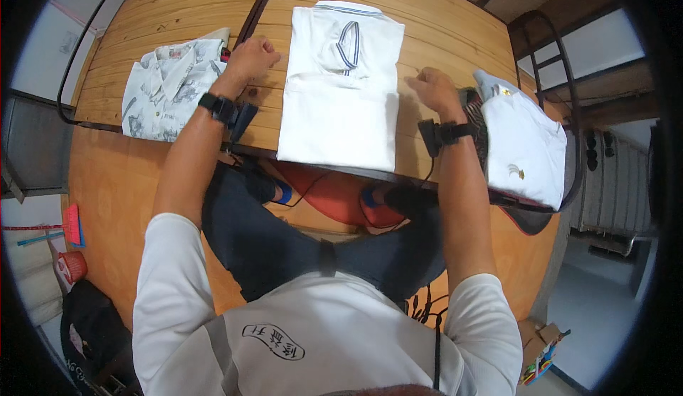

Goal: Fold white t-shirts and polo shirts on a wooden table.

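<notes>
A white shirt (341,113) with blue-striped edging lies flat, folded into a long rectangle, on the wooden slatted surface (453,39) before me. A striped sleeve edge shows on its upper half. My left hand (253,59) is just off its left side, fingers curled, holding nothing that I can see. Off its right side is my right hand (433,88), fingers bent and partly apart, with nothing in it. Neither hand touches the shirt. A folded patterned collared shirt (165,92) lies to the left, near my left forearm. Folded white garments (520,140) are stacked at the right, beside my right wrist.
Dark metal rails (568,76) bound the surface at both ends. Cables hang from the devices on my wrists near its front edge. A red stool (320,198) is under the edge. On the floor at left stand a red basket (72,266) and a broom (72,224).
</notes>
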{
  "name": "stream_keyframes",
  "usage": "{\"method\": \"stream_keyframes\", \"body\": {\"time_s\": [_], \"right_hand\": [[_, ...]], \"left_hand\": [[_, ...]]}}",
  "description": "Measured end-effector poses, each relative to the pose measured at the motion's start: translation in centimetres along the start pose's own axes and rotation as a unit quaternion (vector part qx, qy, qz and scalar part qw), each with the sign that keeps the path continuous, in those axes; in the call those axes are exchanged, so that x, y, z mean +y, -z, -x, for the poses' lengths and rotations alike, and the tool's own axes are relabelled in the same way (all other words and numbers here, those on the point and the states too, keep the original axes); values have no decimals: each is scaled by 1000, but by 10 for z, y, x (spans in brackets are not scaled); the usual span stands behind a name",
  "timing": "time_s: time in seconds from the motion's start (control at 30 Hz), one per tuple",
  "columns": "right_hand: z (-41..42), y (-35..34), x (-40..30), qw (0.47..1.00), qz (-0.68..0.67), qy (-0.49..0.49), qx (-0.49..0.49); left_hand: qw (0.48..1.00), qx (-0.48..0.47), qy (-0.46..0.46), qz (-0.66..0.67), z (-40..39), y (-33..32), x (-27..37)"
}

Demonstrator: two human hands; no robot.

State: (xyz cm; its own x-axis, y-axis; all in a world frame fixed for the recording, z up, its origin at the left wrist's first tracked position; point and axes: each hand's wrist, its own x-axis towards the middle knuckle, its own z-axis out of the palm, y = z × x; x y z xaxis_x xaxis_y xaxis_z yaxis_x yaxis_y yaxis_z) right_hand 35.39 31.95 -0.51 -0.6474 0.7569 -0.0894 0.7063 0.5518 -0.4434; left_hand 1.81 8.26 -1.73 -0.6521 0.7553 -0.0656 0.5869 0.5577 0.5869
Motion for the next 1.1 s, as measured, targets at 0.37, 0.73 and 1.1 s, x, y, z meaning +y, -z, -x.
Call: {"method": "stream_keyframes", "body": {"time_s": [0.37,0.73,1.1], "right_hand": [[-138,-8,31,990,109,91,-24],[-229,-50,15,991,34,122,-42],[-230,-49,-4,958,-232,-34,-162]], "left_hand": [[994,-33,-35,-96,-131,-22,4],[978,-66,-123,-152,-203,-59,13],[985,-157,-59,41,-205,-59,18]]}}
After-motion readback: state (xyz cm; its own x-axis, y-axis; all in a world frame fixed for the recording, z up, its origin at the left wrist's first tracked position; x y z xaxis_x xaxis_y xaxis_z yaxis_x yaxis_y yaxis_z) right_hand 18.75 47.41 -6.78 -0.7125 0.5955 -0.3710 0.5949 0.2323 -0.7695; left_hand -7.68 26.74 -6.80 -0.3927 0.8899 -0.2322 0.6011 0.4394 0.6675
